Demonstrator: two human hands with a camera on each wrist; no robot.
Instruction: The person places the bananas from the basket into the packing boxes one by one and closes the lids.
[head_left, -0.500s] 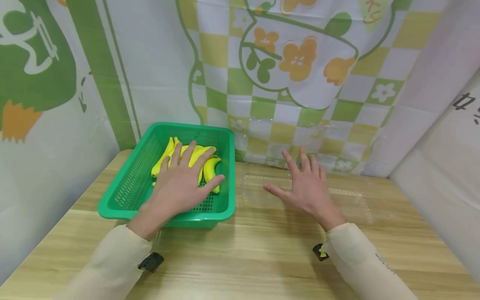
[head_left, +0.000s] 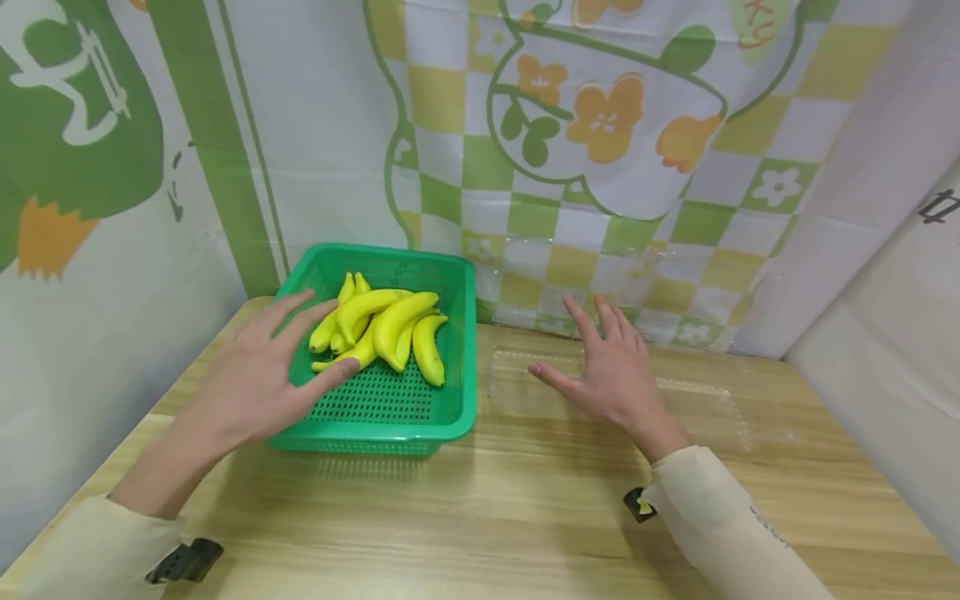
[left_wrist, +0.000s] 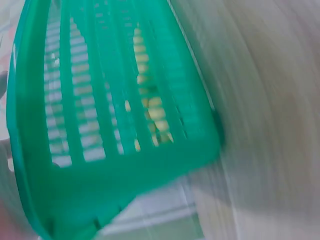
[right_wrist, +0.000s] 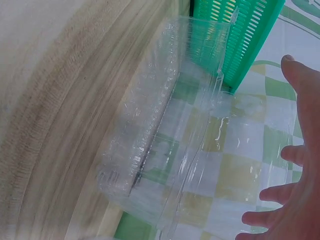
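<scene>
Several yellow bananas (head_left: pixel 401 325) lie heaped in a green plastic basket (head_left: pixel 450 425) on the left of the table. My left hand (head_left: pixel 251 367) is over the basket's left rim, fingers apart and holding nothing; it covers part of that rim. Through the slotted basket wall (left_wrist: pixel 115 170), bits of yellow show in the blurred left wrist view. A clear plastic clamshell box (right_wrist: pixel 135 145) stands to the right of the basket with its lid raised. Above the box, my right hand (head_left: pixel 618 375) is held with fingers spread and nothing in it.
The wooden table (head_left: pixel 525 525) has a printed curtain (head_left: pixel 435 92) along its back edge. The box's raised clear lid (right_wrist: pixel 240 155) stands in front of the curtain. White fabric walls (head_left: pixel 885 275) stand at both sides.
My left hand has moved left from above the bananas to the basket's left rim, uncovering the bananas. The right hand has stayed nearly still above the clear box.
</scene>
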